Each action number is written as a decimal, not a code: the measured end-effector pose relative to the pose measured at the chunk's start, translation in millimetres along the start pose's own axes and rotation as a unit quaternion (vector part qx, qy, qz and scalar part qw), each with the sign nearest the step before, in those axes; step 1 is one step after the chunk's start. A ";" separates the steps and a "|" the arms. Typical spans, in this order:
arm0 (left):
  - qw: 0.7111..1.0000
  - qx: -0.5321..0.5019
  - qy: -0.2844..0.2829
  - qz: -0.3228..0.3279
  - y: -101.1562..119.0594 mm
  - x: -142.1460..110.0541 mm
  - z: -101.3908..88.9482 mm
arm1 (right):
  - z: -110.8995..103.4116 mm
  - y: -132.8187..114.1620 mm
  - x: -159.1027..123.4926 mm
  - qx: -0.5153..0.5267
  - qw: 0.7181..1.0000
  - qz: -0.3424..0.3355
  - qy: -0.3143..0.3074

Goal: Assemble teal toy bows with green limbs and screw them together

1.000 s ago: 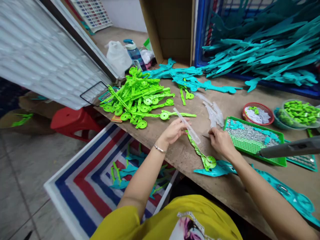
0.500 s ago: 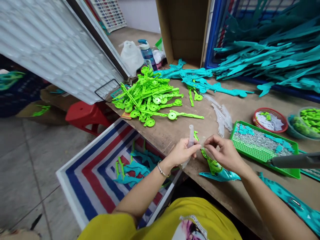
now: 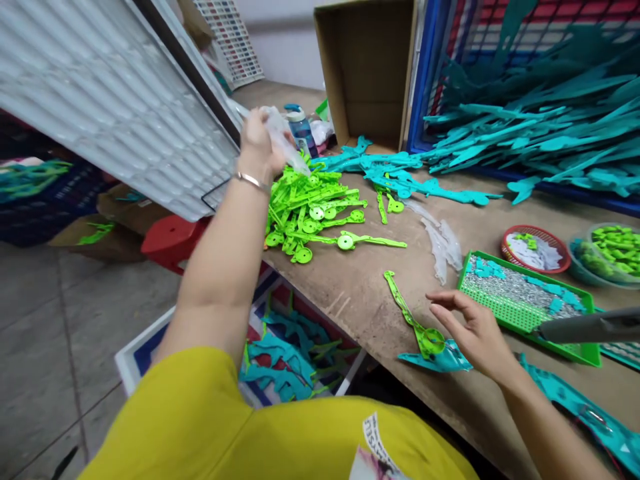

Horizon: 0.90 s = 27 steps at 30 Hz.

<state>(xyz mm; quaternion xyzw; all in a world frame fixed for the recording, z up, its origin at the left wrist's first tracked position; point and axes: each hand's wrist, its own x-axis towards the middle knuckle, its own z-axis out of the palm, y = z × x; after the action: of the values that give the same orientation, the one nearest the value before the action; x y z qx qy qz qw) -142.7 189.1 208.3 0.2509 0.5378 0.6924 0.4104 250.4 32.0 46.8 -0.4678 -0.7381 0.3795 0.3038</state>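
My left hand [image 3: 259, 141] is stretched out beyond the heap of lime-green plastic parts [image 3: 310, 207]. Its fingers close around a whitish translucent plastic piece [image 3: 293, 155]; blur hides its exact shape. Nearer the table's front edge, my right hand [image 3: 473, 330] is open, thumb and fingers apart, with nothing between them. Just left of it lies a lime-green part with a long arm and a round end [image 3: 429, 341], resting on a teal plastic part [image 3: 440, 361]. Two or so translucent strips [image 3: 443, 243] lie farther back on the table.
Teal parts [image 3: 540, 133] fill a blue crate at the back right. A green tray [image 3: 510, 313] holds small metal bits, beside a red basket [image 3: 563, 243] and a bowl [image 3: 620, 250]. A grey tool [image 3: 585, 327] juts in from the right. Below left is a lined bin [image 3: 133, 357].
My left hand has moved from beside my right hand to the far left, past the lime-green heap. My right hand has opened and drawn back slightly, uncovering the lime-green part.
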 end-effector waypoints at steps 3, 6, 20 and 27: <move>0.999 -0.007 -0.013 -0.038 -47.0 -34.2 -14.2 | -4.2 8.2 -6.6 -0.007 1.000 0.006 0.014; 0.995 -0.012 -0.060 -0.083 -104.1 -92.3 -26.6 | -8.5 12.4 -6.2 0.004 0.999 0.029 0.031; 0.957 -0.003 -0.178 -0.227 -215.6 -255.9 -8.9 | 68.2 -22.0 -48.4 -0.021 0.993 -0.045 0.108; 0.960 0.073 -0.172 -0.210 -224.5 -255.3 -27.6 | 31.6 -1.1 -48.5 0.114 0.989 0.096 0.004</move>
<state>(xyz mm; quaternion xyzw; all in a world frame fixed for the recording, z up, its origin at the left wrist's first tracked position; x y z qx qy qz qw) 39.7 -20.7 10.7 0.2768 0.5485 0.4961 0.6135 242.8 -21.7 26.5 -0.5004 -0.6401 0.4869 0.3206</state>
